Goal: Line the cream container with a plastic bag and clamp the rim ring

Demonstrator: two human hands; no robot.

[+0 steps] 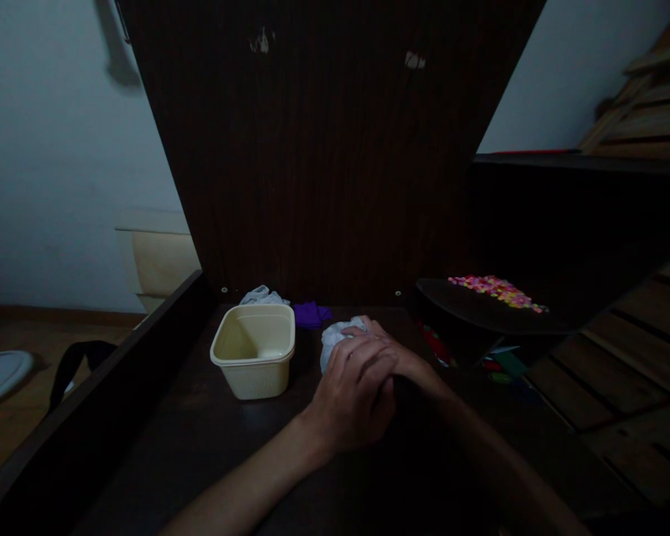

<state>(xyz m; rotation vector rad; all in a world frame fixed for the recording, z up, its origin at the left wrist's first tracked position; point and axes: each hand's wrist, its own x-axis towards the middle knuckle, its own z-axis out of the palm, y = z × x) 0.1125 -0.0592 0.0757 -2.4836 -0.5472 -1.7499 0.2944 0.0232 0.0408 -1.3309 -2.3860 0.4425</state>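
A crumpled white plastic bag [336, 336] lies on the dark wooden surface, partly covered by my hands. My right hand [384, 344] reaches over it from the right, its fingers closed against the bag's upper side. In front and overlapping it is my left hand [357, 387], fingers curled inward; what they hold, if anything, is hidden. A cream plastic tub [255, 378] stands upright to the left of both hands, apart from them. Behind it sit another pale plastic bag [263, 295] and a folded purple cloth [311, 314].
A tall dark wooden panel [329, 149] rises behind the surface. A raised dark board [112, 380] edges the left side. To the right, a curved shelf [452, 301] carries a heap of small pink and yellow pieces [496, 289]. Colourful items [508, 365] lie beneath it.
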